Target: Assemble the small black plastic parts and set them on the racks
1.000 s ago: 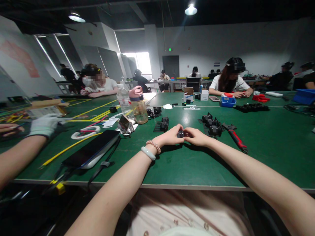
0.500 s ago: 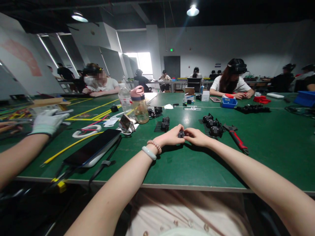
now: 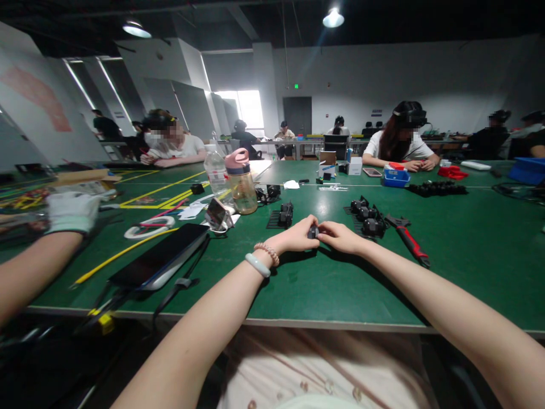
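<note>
A small black part (image 3: 313, 232), its kind too small to make out, is between my two hands over the green table (image 3: 323, 289). My left hand (image 3: 297, 236) has its fingers closed around it. From the other side, my right hand (image 3: 339, 237) pinches at the part's right edge with thumb and forefinger. Just beyond my left hand lies a black finned assembly (image 3: 281, 216). Several similar black assemblies (image 3: 368, 218) sit in a group behind my right hand. An adjustable wrench (image 3: 409, 241) with a red and black handle rests to their right.
At left, a co-worker's gloved hand (image 3: 72, 211) is over the table. Nearer stand a phone on a power bank (image 3: 159, 258), a pink-lidded bottle (image 3: 242, 184) and a clear bottle (image 3: 218, 176). A blue bin (image 3: 395, 177) is before a person (image 3: 400, 142) across the table.
My hands and the black part stay almost where they were. The co-worker's gloved hand at left has shifted slightly to the left.
</note>
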{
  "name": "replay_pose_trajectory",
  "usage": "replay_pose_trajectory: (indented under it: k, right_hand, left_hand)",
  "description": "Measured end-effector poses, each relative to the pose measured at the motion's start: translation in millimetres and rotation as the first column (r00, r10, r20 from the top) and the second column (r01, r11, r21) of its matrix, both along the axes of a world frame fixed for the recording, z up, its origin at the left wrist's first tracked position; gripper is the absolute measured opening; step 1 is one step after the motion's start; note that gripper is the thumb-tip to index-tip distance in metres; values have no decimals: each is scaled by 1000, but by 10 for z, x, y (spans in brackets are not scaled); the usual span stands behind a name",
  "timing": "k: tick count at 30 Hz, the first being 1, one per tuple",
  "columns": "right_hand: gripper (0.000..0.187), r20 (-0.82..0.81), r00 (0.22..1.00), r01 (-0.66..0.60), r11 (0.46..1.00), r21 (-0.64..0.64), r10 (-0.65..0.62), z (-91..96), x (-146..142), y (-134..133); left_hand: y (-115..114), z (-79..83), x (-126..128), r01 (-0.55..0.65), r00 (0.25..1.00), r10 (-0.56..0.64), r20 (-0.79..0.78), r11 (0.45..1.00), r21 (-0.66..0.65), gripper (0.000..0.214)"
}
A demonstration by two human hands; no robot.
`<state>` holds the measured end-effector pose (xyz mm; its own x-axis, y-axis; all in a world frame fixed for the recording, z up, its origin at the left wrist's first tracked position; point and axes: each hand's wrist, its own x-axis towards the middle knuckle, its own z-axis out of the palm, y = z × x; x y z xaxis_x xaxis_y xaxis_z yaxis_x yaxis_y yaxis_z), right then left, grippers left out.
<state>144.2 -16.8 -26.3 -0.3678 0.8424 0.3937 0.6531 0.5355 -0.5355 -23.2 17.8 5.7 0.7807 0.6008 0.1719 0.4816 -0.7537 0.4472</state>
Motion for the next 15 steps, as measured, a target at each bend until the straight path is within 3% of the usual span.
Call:
replay_pose_trajectory:
  k: [15]
  right_hand:
    - [26,-27,1000,6,1000,1,-6,-2,-10,8]
  left_hand:
    - [23,-22,-1,21,1000,-21,18,1000,7,40]
